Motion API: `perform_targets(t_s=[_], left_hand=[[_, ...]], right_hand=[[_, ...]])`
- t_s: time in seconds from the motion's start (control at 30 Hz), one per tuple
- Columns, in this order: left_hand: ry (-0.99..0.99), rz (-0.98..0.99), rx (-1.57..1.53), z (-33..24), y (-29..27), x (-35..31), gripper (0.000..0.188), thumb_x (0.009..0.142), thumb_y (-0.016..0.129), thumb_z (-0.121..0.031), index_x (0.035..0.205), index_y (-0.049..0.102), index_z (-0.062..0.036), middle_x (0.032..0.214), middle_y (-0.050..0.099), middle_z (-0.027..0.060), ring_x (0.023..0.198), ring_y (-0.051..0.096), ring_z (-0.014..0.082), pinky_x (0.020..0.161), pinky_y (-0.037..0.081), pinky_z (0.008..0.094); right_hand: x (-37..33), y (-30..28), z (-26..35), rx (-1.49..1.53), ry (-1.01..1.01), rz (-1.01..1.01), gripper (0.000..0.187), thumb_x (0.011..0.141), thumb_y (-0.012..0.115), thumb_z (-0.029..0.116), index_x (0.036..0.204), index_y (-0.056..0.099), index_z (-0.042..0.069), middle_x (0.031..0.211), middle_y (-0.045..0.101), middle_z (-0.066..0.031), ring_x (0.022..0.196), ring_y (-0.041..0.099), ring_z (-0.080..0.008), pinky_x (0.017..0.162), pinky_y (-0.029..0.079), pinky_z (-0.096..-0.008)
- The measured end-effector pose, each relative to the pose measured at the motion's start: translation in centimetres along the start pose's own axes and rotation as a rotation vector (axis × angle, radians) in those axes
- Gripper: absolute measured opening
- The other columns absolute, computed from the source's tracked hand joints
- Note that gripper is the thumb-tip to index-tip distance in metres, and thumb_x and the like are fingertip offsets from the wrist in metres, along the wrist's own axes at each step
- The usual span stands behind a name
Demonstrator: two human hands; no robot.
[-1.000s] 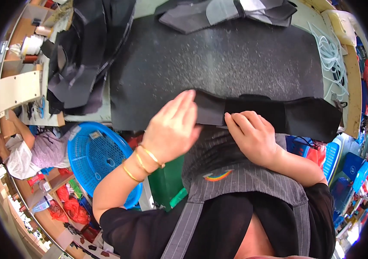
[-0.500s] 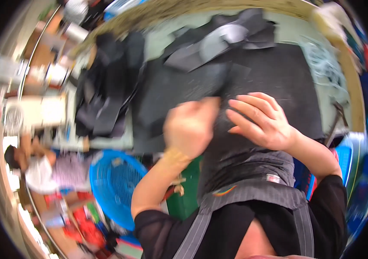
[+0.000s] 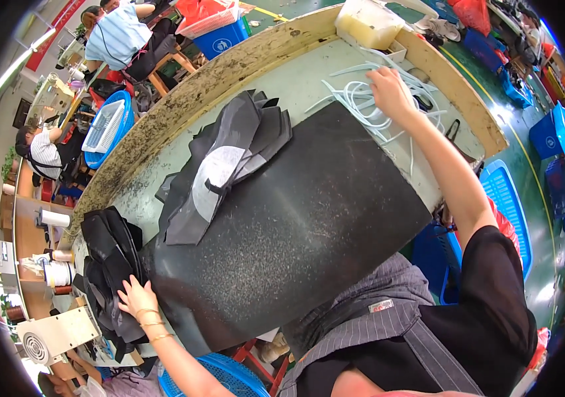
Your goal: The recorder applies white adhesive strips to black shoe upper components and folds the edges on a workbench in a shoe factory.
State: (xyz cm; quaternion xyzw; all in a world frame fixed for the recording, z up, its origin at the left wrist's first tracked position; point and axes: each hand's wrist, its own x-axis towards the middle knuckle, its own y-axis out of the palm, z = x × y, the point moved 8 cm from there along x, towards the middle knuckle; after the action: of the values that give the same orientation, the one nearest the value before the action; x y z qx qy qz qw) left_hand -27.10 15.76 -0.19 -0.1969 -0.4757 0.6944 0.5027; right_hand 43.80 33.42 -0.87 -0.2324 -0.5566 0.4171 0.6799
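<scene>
My left hand (image 3: 138, 299) lies on a pile of black flat pieces (image 3: 109, 246) at the left of the worktable, its fingers spread. At the far right, my right hand (image 3: 391, 96) reaches into a tangle of pale blue strips (image 3: 355, 99); its bent fingers close on a strip, with the fingertips partly hidden. Between my hands a large black mat (image 3: 282, 238) covers the table, sprinkled with small pale specks. Dark grey cut pieces (image 3: 246, 126) lie fanned in a stack over its far edge. On top sits a pale grey half-round piece (image 3: 216, 177).
A raised, worn rim (image 3: 229, 63) curves round the table's far side. A pale yellowish container (image 3: 368, 23) stands in the far right corner, and a pair of dark-handled tools (image 3: 453, 130) lies near the right rim. Blue baskets (image 3: 507, 198) stand beside the table. Other people sit working at the upper left.
My hands have parted from over the mat: the left went to the black pile, the right out to the pale blue strips. The whole view has turned and shifted.
</scene>
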Motion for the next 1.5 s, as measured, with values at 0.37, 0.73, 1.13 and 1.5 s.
perform_targets(t_s=[0.37,0.73,1.13,1.5], left_hand=[[0.754,-0.276,-0.985,-24.3,-16.7,-1.2,0.059,0.085,0.077,-0.016,0.140,0.054,-0.0075,0.143,0.053,0.0200,0.127,0.056,0.0358,0.109,0.043,0.0441],[0.794,-0.605,-0.986,-19.6,-18.2,-16.9,0.017,0.081,0.075,0.000,0.098,0.071,-0.0008,0.103,0.063,0.0119,0.099,0.063,0.0317,0.089,0.053,0.0446],[0.689,-0.133,-1.126,-17.7,-18.5,-26.2,0.048,0.082,0.075,-0.032,0.118,0.067,-0.0005,0.119,0.063,0.0099,0.115,0.059,0.0295,0.096,0.050,0.0395],[0.631,-0.261,-1.119,-11.6,-10.1,-27.5,0.051,0.082,0.078,-0.033,0.121,0.069,-0.0005,0.126,0.060,0.0127,0.121,0.056,0.0336,0.109,0.041,0.0590]], right_hand=[[9.1,-11.7,1.1,0.122,0.007,0.069,0.028,0.103,0.057,0.034,0.093,0.062,0.008,0.063,0.056,-0.0042,0.055,0.057,-0.0152,0.050,0.040,-0.0324],[-9.1,-11.7,9.0,2.677,0.402,0.032,0.023,0.097,0.058,0.000,0.119,0.051,-0.001,0.097,0.044,-0.0060,0.078,0.046,-0.0117,0.055,0.045,-0.0236],[-18.2,-5.9,31.5,1.299,0.044,0.771,0.020,0.093,0.064,-0.002,0.111,0.072,-0.001,0.103,0.071,-0.0131,0.089,0.069,-0.0171,0.075,0.054,-0.0269],[-23.2,-3.5,36.8,0.983,-0.103,0.824,0.013,0.088,0.072,-0.001,0.096,0.062,0.001,0.081,0.069,-0.0086,0.070,0.068,-0.0158,0.064,0.053,-0.0286]])
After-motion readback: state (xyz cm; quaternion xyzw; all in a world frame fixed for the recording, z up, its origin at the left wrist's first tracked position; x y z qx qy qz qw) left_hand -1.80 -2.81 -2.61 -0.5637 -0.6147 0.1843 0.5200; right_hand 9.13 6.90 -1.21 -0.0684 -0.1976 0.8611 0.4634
